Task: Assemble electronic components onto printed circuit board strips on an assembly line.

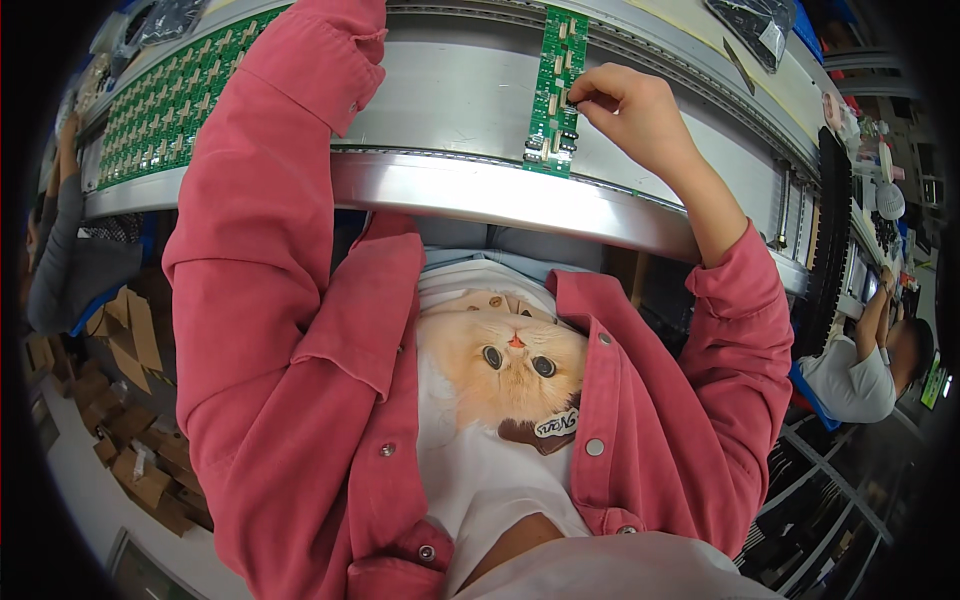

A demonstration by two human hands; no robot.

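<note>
A narrow green circuit board (546, 108) lies across the metal conveyor rails, with pale connectors along it and a few small black parts at its near end. My right hand (632, 112) is at the board's right edge, thumb and forefinger pinched together. Something small and dark shows at those fingertips, too small to name. My left arm, in a red sleeve (300, 70), reaches to the top edge of the picture, and the hand itself is out of sight. Left of that sleeve, a large panel of green circuit boards (165, 115) rests on the same conveyor, filled with pale connectors.
A silver front rail (500, 195) runs between my body and the boards. Beyond the far rail lie a dark plastic bag (765, 25) and a thin tool (738, 66). Other people sit at the far left and right (850, 380). Cardboard boxes (150, 480) stand on the floor at left.
</note>
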